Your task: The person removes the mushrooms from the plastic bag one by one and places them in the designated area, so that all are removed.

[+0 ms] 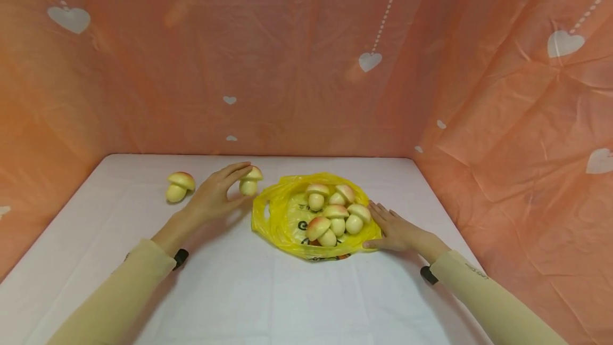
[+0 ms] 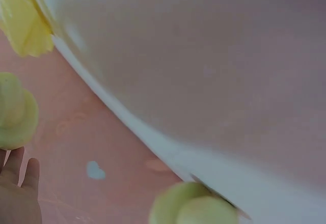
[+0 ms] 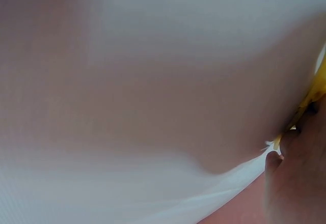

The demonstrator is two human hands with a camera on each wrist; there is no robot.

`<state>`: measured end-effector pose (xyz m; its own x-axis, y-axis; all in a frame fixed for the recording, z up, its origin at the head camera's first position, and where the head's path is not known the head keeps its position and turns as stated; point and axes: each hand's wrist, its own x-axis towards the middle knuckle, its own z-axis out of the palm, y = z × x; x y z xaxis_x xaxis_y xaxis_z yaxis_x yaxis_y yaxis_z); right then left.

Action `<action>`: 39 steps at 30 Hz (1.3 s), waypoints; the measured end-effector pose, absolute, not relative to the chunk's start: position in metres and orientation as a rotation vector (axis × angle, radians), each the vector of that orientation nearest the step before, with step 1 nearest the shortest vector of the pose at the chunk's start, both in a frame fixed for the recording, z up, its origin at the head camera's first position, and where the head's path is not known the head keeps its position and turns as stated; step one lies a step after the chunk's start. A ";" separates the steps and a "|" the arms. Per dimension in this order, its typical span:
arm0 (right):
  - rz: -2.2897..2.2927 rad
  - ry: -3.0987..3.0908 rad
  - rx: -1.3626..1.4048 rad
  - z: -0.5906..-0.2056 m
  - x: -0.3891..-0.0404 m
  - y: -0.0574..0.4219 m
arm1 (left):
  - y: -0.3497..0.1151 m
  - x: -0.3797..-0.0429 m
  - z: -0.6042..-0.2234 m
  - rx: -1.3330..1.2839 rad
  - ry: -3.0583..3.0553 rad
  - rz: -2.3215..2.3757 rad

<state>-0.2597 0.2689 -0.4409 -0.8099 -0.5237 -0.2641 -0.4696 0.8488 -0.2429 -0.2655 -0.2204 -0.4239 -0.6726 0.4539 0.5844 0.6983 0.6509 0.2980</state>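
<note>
My left hand [image 1: 216, 191] pinches a toy mushroom [image 1: 249, 187] between fingers and thumb, just left of a yellow plastic bag [image 1: 275, 228]. The mushroom has a pale stem and a cream cap tinged with red. In the left wrist view, that mushroom [image 2: 15, 114] sits at the fingertips. Spread open on the table, the bag holds several similar mushrooms [image 1: 337, 217] in its right half. My right hand [image 1: 399, 230] rests against the bag's right edge, its fingers extended and its thumb apart from them. Only part of this hand [image 3: 300, 168] shows in the right wrist view.
Another mushroom [image 1: 179, 187] lies on the white-covered table [image 1: 268, 302], left of my left hand. Orange curtains [image 1: 311, 79] with white hearts stand behind the table and at both sides. A handle hole shows at the bag's left end.
</note>
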 end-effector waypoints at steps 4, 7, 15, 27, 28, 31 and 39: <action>-0.229 2.699 -0.743 -0.441 -0.259 0.268 | -0.231 -0.267 -0.425 -0.907 -2.381 -0.681; -0.224 2.696 -0.743 -0.441 -0.259 0.268 | -0.239 -0.267 -0.424 -0.894 -2.389 -0.650; -0.220 2.701 -0.732 -0.439 -0.261 0.270 | -0.262 -0.263 -0.419 -0.805 -2.483 -0.574; -0.231 2.691 -0.730 -0.440 -0.261 0.269 | -0.285 -0.267 -0.418 -0.707 -2.654 -0.524; -0.233 2.690 -0.732 -0.440 -0.261 0.269 | -0.287 -0.268 -0.418 -0.713 -2.647 -0.517; -0.229 2.688 -0.735 -0.440 -0.260 0.270 | -0.292 -0.270 -0.421 -0.744 -2.632 -0.498; -0.232 2.686 -0.740 -0.439 -0.259 0.269 | -0.303 -0.272 -0.424 -0.748 -2.698 -0.503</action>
